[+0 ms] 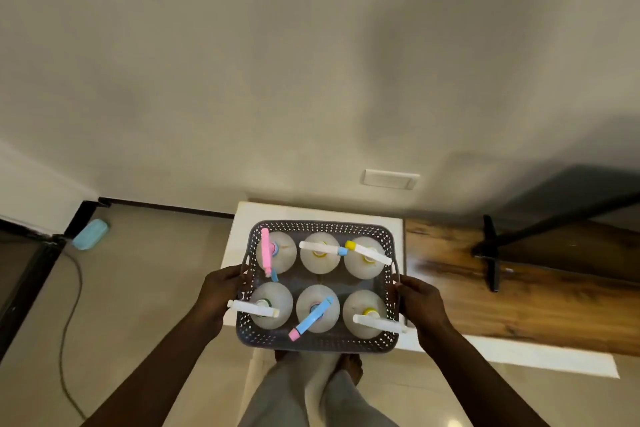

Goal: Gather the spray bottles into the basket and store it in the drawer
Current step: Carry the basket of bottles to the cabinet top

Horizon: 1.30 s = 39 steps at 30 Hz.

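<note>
A grey perforated basket (317,343) is held in front of me, above my legs and the near edge of a white cabinet top (242,218). Several clear spray bottles stand upright inside it in two rows, among them one with a pink sprayer (266,251) at the back left and one with a blue sprayer (313,317) at the front middle. My left hand (221,288) grips the basket's left handle. My right hand (417,300) grips its right handle. No drawer shows in this view.
A wooden counter (519,295) runs to the right with a black stand (491,250) on it. A wall socket (389,179) sits above the cabinet. On the tiled floor at left lie a cable (65,322) and a light blue object (90,234).
</note>
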Each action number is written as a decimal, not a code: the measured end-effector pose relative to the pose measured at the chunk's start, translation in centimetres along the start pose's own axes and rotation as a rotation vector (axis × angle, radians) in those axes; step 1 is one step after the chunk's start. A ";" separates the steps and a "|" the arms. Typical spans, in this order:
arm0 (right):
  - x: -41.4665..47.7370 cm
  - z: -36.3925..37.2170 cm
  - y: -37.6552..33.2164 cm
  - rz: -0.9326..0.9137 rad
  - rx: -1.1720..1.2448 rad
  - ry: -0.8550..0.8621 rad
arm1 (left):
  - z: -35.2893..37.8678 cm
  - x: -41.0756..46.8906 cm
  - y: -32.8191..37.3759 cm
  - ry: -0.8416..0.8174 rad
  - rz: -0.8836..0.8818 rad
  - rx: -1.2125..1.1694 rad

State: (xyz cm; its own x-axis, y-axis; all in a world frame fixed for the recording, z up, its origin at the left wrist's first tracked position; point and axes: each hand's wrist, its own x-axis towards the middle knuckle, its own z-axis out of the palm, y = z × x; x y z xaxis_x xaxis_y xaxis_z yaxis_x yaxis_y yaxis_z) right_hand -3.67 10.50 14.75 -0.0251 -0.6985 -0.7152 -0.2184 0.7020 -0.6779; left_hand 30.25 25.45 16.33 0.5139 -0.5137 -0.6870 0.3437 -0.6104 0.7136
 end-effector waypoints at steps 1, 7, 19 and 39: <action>0.9 0.4 0.3 0.015 -0.002 0.011 | 0.3 1.3 -0.2 -0.003 -0.020 0.004; 6.5 2.9 2.0 0.116 0.011 0.100 | 1.7 8.1 -1.9 -0.050 -0.090 0.077; 15.4 5.6 5.6 0.266 -0.022 0.105 | 4.0 17.8 -5.6 -0.075 -0.172 0.168; 19.8 6.7 8.5 0.267 -0.062 0.084 | 4.6 22.1 -7.8 -0.132 -0.248 0.238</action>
State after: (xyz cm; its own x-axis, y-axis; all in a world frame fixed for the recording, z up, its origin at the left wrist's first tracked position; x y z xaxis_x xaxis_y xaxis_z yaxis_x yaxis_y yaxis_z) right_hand 0.53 3.61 -6.33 -0.1697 -0.5005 -0.8489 -0.2520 0.8548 -0.4536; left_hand 35.31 16.07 -5.09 0.3267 -0.3970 -0.8577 0.2448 -0.8410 0.4825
